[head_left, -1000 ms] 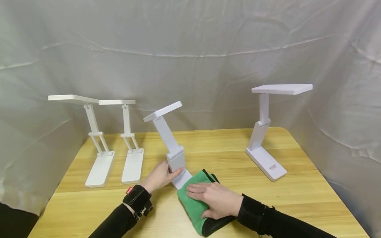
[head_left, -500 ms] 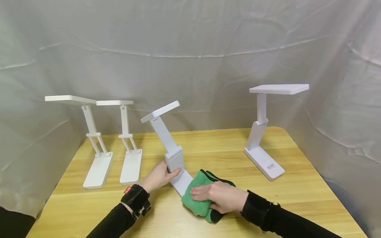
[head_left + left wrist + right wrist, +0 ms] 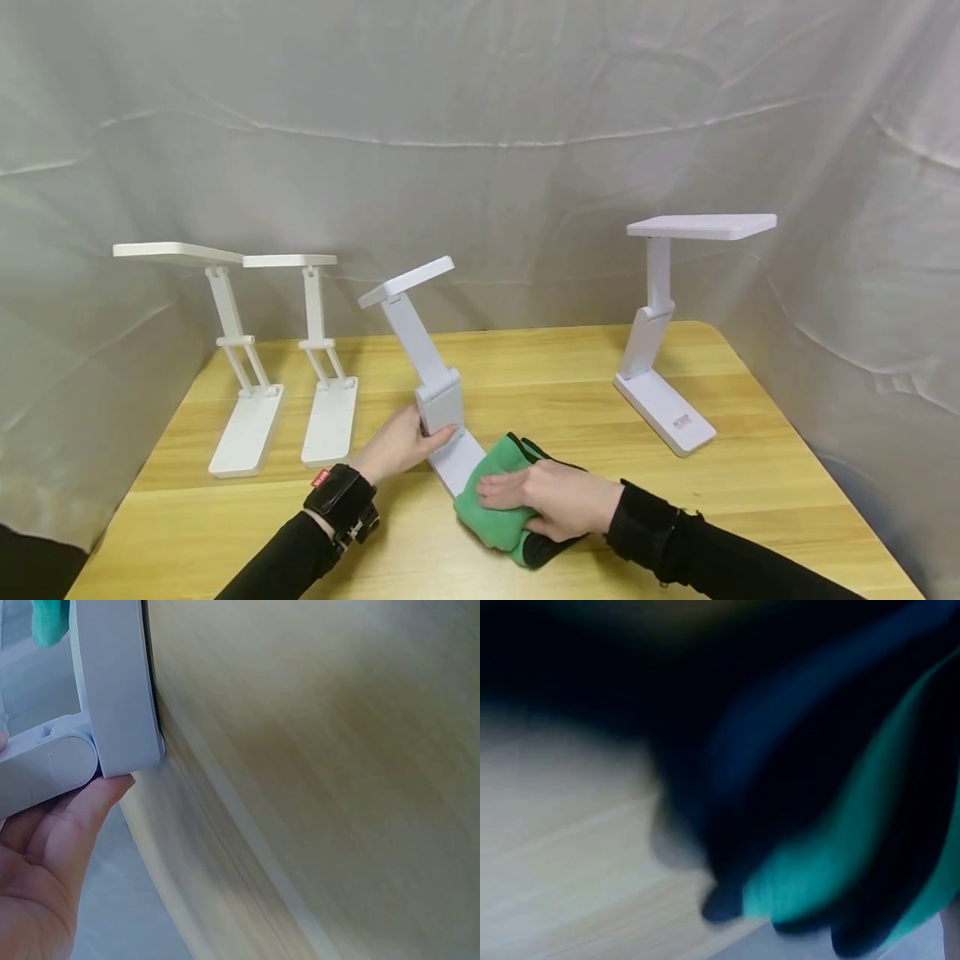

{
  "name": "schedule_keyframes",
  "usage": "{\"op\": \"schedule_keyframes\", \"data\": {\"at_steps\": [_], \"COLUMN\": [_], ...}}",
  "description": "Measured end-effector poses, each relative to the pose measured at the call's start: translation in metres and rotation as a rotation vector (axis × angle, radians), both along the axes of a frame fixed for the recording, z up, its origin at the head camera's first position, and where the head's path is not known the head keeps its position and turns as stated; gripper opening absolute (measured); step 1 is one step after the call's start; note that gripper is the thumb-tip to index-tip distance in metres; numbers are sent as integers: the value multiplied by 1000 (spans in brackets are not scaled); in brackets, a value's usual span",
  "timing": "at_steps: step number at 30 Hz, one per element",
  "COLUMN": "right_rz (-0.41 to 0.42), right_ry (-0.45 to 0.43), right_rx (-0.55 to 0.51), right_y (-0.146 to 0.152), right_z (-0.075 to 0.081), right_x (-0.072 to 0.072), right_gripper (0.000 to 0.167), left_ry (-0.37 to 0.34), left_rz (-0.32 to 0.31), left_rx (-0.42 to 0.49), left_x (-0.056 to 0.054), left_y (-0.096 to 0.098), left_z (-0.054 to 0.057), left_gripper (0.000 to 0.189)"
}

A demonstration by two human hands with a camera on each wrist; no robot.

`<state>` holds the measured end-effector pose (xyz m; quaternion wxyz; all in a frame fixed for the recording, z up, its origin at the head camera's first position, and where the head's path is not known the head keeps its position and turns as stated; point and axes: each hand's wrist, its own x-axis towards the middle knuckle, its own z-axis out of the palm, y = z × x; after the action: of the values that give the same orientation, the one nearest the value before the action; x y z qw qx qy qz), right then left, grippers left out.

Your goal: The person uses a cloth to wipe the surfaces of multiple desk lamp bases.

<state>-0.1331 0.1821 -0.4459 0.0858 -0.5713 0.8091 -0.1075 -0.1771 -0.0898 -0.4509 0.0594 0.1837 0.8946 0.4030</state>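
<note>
A white folding desk lamp [image 3: 437,398] stands mid-table with its head tilted. My left hand [image 3: 396,443] grips its lower arm near the hinge, thumb across the front. In the left wrist view, fingers [image 3: 75,825] hold the lamp arm and reach the end of the base [image 3: 120,682]. Over the near end of the base lies a green cloth [image 3: 491,504] with black edging, hiding that end. My right hand [image 3: 551,498] holds the bunched cloth against the base, fingers on top and thumb tucked in. Dark and green cloth folds [image 3: 817,862] fill much of the right wrist view, blurred.
Two white folding lamps, one far left [image 3: 247,425] and one beside it [image 3: 330,421], stand unfolded. Another white lamp [image 3: 663,408] is at the right. The wooden table [image 3: 555,375] reaches back to a grey fabric sheet [image 3: 480,192] that also hangs at both sides.
My right hand has slid the cloth slightly right and toward the base's near end, bunching it more. The left hand keeps its hold on the lamp.
</note>
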Motion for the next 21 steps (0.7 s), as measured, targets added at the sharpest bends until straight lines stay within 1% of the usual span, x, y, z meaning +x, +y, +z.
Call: {"op": "schedule_keyframes", "data": {"at_steps": [2, 3, 5, 7, 9, 11, 13, 14, 16, 19, 20, 21], "right_rz": [2, 0, -22, -48, -70, -67, -38, -22, 3, 1, -9, -20], "right_ry": [-27, -14, 35, 122, 204, 258, 294, 278, 216, 121, 103, 106], "right_rx": [7, 9, 3, -23, -64, -82, -84, -74, -64, -87, -98, -99], "right_y": [2, 2, -1, -5, -9, -11, -9, -7, -1, 8, 9, 8], "right_z": [1, 1, 0, -4, -8, -11, -11, -9, -6, -6, -7, -9], "right_x": [-1, -1, 1, 5, 9, 13, 16, 16, 16, 15, 16, 18], "right_gripper": [66, 65, 62, 61, 64, 66, 62, 58, 50, 53, 54, 54], "left_ry": [-1, -2, 3, 1, -3, -2, -1, -3, -4, 9, 8, 10], "left_rz": [-1, -3, -8, -7, -5, -7, -13, -18, -24, -25, -26, -26], "left_rx": [-2, 1, 1, 2, 4, 5, 11, 15, 24, 18, 14, 11], "left_x": [0, 0, 0, 0, -1, -1, -1, -1, -1, -1, -1, -1], "left_y": [0, 0, 0, 0, 0, -1, 0, 0, 0, 0, 0, -1], "left_z": [0, 0, 1, 2, 2, 2, 1, 1, 1, 1, 1, 1], "left_gripper": [44, 45, 45, 45, 45, 45, 45, 46, 47, 48, 48, 48]}}
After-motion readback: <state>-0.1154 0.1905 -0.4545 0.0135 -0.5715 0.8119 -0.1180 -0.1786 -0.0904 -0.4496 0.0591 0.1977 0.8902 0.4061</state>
